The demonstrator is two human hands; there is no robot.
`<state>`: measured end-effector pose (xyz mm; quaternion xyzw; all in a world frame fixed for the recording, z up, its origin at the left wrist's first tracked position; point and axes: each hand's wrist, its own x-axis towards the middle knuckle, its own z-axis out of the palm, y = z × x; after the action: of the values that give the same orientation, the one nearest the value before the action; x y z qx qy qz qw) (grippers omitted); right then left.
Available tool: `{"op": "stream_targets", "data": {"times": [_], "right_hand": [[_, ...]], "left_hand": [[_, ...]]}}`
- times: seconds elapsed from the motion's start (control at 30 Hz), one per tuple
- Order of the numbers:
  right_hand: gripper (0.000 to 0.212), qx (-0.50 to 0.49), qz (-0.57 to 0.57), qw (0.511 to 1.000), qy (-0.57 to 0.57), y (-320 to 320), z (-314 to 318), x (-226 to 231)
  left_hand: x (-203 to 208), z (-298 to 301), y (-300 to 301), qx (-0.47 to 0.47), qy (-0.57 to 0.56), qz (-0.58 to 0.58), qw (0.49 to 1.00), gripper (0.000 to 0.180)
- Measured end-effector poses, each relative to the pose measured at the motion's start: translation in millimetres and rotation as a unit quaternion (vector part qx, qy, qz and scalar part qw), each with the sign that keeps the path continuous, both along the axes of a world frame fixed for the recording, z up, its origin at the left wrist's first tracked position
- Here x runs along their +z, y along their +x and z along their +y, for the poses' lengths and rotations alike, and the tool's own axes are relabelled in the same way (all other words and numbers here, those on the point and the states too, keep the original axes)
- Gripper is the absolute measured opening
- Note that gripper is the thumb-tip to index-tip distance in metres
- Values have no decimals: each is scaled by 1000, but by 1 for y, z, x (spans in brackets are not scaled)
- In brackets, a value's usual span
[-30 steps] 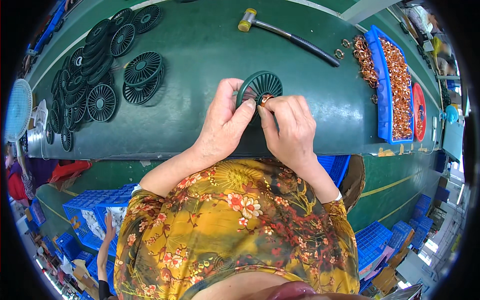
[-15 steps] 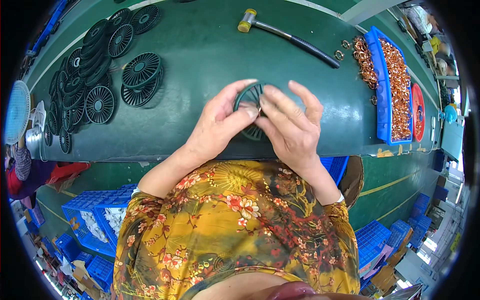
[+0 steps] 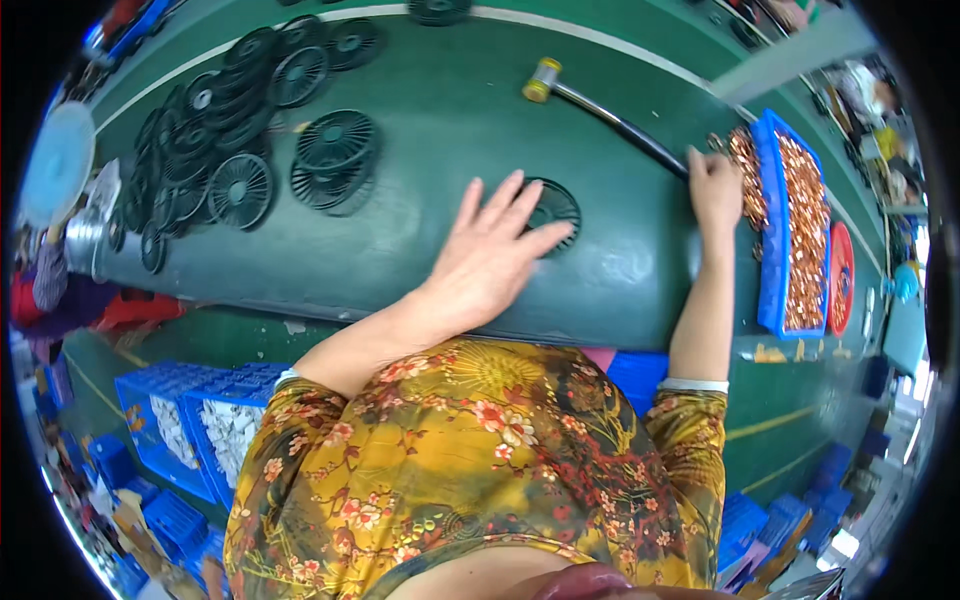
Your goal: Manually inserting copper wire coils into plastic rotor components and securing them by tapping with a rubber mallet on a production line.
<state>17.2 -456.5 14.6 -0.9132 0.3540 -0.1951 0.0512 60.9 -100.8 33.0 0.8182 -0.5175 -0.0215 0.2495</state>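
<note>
My left hand point(image 3: 482, 250) lies with its fingers spread over a round dark green spoked disc point(image 3: 555, 212) on the table. Its fingertips rest on the disc's near left side and hide part of it. To the right, my right hand point(image 3: 716, 195) is closed around the handle end of a mallet point(image 3: 620, 122) with yellow faces, which lies on the table. Loose copper-coloured rings point(image 3: 746, 165) are just beyond that hand, beside a blue tray point(image 3: 770, 215) filled with more of them.
Several spoked discs point(image 3: 225, 110) are heaped at the left of the green table, and a smaller stack point(image 3: 335, 150) stands nearer the middle. A red round dish point(image 3: 843, 262) sits right of the tray. Blue crates point(image 3: 160, 420) stand on the floor, and a person point(image 3: 50, 290) is at far left.
The disc, held between both hands before, now lies on the table under my left hand. My right hand has moved right to the mallet handle. The whole view has shifted.
</note>
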Motion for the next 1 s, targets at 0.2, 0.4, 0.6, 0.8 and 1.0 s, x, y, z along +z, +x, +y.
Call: {"op": "stream_targets", "data": {"times": [0.2, 0.4, 0.6, 0.8, 1.0], "right_hand": [[33, 31, -79, 995, 50, -22, -6, 5], [25, 29, -36, 998, -36, -26, 35, 7], [23, -38, -20, 999, -25, -15, 12, 5], [23, -14, -80, 995, -58, -34, 17, 8], [17, 62, -42, 997, 8, -55, 33, 10]], "left_hand": [[12, 25, 37, 156, -88, -89, 980, 57], [1, 89, 109, 468, 59, -122, 873, 67], [-3, 98, 105, 408, -73, -103, 904, 68], [11, 74, 77, 325, -162, -94, 927, 80], [2, 68, 66, 297, -201, -89, 929, 29]]}}
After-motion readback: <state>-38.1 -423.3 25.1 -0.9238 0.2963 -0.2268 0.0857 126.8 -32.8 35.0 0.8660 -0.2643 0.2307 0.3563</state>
